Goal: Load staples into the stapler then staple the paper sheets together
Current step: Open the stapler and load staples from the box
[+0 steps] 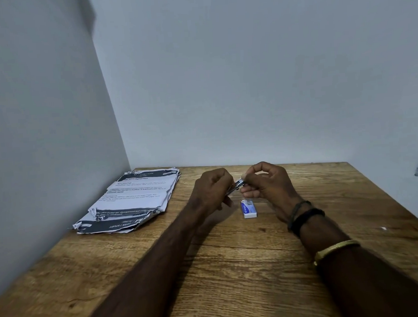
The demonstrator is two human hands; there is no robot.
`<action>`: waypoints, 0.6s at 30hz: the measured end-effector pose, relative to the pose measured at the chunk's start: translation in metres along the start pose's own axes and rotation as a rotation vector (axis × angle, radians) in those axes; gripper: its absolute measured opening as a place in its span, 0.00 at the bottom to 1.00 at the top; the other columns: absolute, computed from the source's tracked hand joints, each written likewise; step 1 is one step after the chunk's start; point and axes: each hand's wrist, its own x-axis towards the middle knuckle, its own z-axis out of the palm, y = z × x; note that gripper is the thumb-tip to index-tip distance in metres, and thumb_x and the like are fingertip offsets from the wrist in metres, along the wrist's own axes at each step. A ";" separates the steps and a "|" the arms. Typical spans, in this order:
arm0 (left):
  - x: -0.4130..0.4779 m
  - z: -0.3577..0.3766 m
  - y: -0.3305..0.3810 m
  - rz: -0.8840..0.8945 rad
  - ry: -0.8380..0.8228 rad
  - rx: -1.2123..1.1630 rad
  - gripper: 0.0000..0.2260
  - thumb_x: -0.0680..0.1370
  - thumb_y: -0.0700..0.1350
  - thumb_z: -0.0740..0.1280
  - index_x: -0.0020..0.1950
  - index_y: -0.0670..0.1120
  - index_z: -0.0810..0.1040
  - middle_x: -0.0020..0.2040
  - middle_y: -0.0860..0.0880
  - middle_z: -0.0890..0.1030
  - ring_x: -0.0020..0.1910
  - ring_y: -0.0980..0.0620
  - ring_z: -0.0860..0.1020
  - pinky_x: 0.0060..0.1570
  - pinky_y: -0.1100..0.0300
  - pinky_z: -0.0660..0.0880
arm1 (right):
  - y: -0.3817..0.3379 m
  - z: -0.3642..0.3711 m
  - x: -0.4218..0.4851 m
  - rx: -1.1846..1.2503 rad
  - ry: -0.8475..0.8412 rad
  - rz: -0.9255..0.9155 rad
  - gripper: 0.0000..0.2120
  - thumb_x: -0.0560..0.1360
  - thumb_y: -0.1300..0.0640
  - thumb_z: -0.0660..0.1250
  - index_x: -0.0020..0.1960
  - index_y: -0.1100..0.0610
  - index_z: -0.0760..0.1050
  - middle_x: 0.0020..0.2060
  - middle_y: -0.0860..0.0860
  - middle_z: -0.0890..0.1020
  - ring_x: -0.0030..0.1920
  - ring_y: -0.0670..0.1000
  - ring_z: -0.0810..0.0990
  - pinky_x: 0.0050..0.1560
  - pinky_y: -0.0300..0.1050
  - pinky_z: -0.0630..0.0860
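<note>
Loading judged underway — stapler (pixel 234 185) clamped in left hand (pixel 211 190), tip pinched by right hand (pixel 265 181); skewed staples could be jammed.

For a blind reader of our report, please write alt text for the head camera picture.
A person's left hand and right hand hold a small metal stapler above a wooden table. A blue-and-white staple box lies near them; a stack of printed paper sheets lies at the left.

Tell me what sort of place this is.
Probably a home or office desk corner: a wooden table set against plain walls, a stack of printed paper sheets, a staple box and a stapler held by the left hand and right hand.
</note>
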 end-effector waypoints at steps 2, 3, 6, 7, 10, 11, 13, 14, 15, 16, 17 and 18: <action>0.001 -0.001 -0.001 -0.006 -0.008 -0.036 0.13 0.79 0.43 0.59 0.41 0.35 0.75 0.42 0.35 0.81 0.33 0.40 0.84 0.29 0.59 0.68 | -0.002 0.001 0.000 0.022 0.019 0.015 0.03 0.73 0.65 0.75 0.44 0.61 0.81 0.35 0.61 0.86 0.35 0.59 0.87 0.37 0.47 0.85; 0.001 -0.002 -0.001 -0.009 -0.010 -0.065 0.13 0.79 0.41 0.58 0.39 0.35 0.74 0.41 0.35 0.80 0.34 0.38 0.84 0.29 0.59 0.68 | -0.003 0.001 0.000 0.039 0.035 0.026 0.03 0.73 0.65 0.75 0.43 0.61 0.81 0.35 0.61 0.86 0.35 0.58 0.87 0.36 0.46 0.84; -0.001 0.000 0.000 0.008 -0.002 -0.097 0.15 0.77 0.44 0.58 0.34 0.39 0.73 0.45 0.31 0.82 0.33 0.38 0.84 0.28 0.60 0.69 | -0.005 0.001 0.000 0.090 0.068 0.053 0.02 0.74 0.66 0.74 0.44 0.62 0.81 0.35 0.60 0.86 0.35 0.57 0.87 0.36 0.45 0.84; -0.001 0.001 0.000 0.009 0.001 -0.090 0.15 0.75 0.46 0.60 0.34 0.37 0.74 0.44 0.31 0.82 0.33 0.40 0.84 0.29 0.59 0.71 | -0.005 0.001 0.000 0.098 0.071 0.057 0.02 0.74 0.66 0.74 0.44 0.63 0.81 0.35 0.59 0.86 0.35 0.57 0.87 0.36 0.45 0.84; 0.000 0.000 -0.005 0.039 -0.014 -0.015 0.13 0.75 0.46 0.67 0.39 0.36 0.76 0.40 0.36 0.82 0.35 0.45 0.86 0.32 0.55 0.76 | -0.006 0.001 -0.001 0.094 0.091 0.058 0.02 0.75 0.66 0.73 0.44 0.63 0.81 0.34 0.58 0.87 0.35 0.57 0.87 0.36 0.46 0.84; 0.000 -0.002 -0.007 0.074 -0.022 0.043 0.10 0.75 0.45 0.70 0.40 0.40 0.76 0.42 0.40 0.83 0.36 0.47 0.86 0.32 0.54 0.78 | -0.006 0.001 -0.001 0.096 0.109 0.059 0.02 0.75 0.66 0.73 0.44 0.63 0.81 0.35 0.59 0.86 0.34 0.56 0.87 0.36 0.46 0.84; 0.001 -0.006 -0.010 0.165 -0.032 0.208 0.08 0.73 0.43 0.75 0.42 0.48 0.76 0.45 0.47 0.83 0.35 0.48 0.83 0.35 0.52 0.79 | -0.006 0.001 -0.001 0.114 0.156 0.062 0.02 0.75 0.66 0.73 0.45 0.63 0.80 0.35 0.59 0.86 0.34 0.56 0.87 0.35 0.45 0.84; 0.001 -0.007 -0.012 0.190 -0.029 0.261 0.10 0.72 0.41 0.76 0.42 0.51 0.76 0.45 0.49 0.82 0.35 0.46 0.81 0.37 0.50 0.79 | -0.006 0.000 0.000 0.121 0.175 0.064 0.02 0.75 0.67 0.73 0.45 0.63 0.80 0.36 0.59 0.85 0.34 0.56 0.87 0.34 0.44 0.84; 0.001 -0.007 -0.012 0.196 -0.021 0.275 0.12 0.71 0.40 0.76 0.42 0.53 0.75 0.45 0.50 0.82 0.35 0.44 0.81 0.38 0.48 0.80 | -0.005 -0.001 0.000 0.126 0.186 0.065 0.02 0.75 0.67 0.73 0.46 0.63 0.80 0.36 0.59 0.85 0.34 0.56 0.87 0.34 0.44 0.84; 0.001 -0.006 -0.012 0.191 -0.006 0.272 0.13 0.71 0.39 0.76 0.42 0.54 0.75 0.45 0.51 0.82 0.36 0.42 0.82 0.39 0.46 0.81 | -0.005 -0.001 0.001 0.131 0.189 0.067 0.02 0.75 0.67 0.72 0.46 0.63 0.79 0.37 0.59 0.85 0.34 0.56 0.87 0.35 0.45 0.84; 0.001 -0.006 -0.012 0.187 0.014 0.270 0.13 0.71 0.39 0.76 0.41 0.54 0.75 0.44 0.50 0.82 0.37 0.43 0.83 0.40 0.44 0.81 | -0.005 -0.002 0.001 0.135 0.190 0.068 0.02 0.75 0.67 0.72 0.46 0.63 0.79 0.37 0.59 0.85 0.35 0.56 0.87 0.35 0.46 0.84; 0.001 -0.005 -0.012 0.190 0.033 0.273 0.12 0.71 0.40 0.77 0.41 0.54 0.76 0.44 0.50 0.83 0.37 0.44 0.84 0.41 0.44 0.82 | -0.005 -0.002 0.001 0.135 0.190 0.068 0.02 0.75 0.67 0.72 0.46 0.63 0.79 0.38 0.59 0.85 0.35 0.57 0.87 0.36 0.46 0.85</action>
